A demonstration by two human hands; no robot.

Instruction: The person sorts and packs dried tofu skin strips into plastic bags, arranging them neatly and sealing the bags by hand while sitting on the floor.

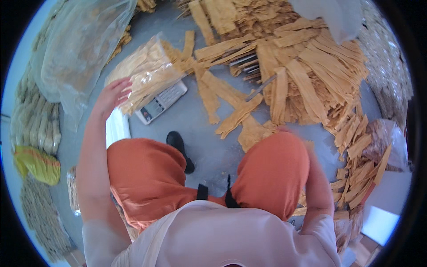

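Observation:
A clear plastic bag (149, 66) packed with flat, yellow-brown dried strips lies tilted over a digital scale (161, 103) on the floor ahead. My left hand (114, 94) rests at the bag's left side, its fingers stretched out against the plastic. Past my right knee, my right hand (287, 130) is mostly hidden and smeared by motion, near loose strips (253, 131); whether it holds anything does not show. A large heap of the same strips (307, 75) spreads across the right and far floor. A narrow metal piece (260, 88) lies among them, beside dark metal bars (247, 64).
Large translucent bags (73, 49) stand at the far left, above packed bundles (40, 127) and a yellow bag (38, 164). Stacked wrapped packs (384, 62) line the far right. More strips (356, 178) and a clear bag (387, 140) lie near my right side.

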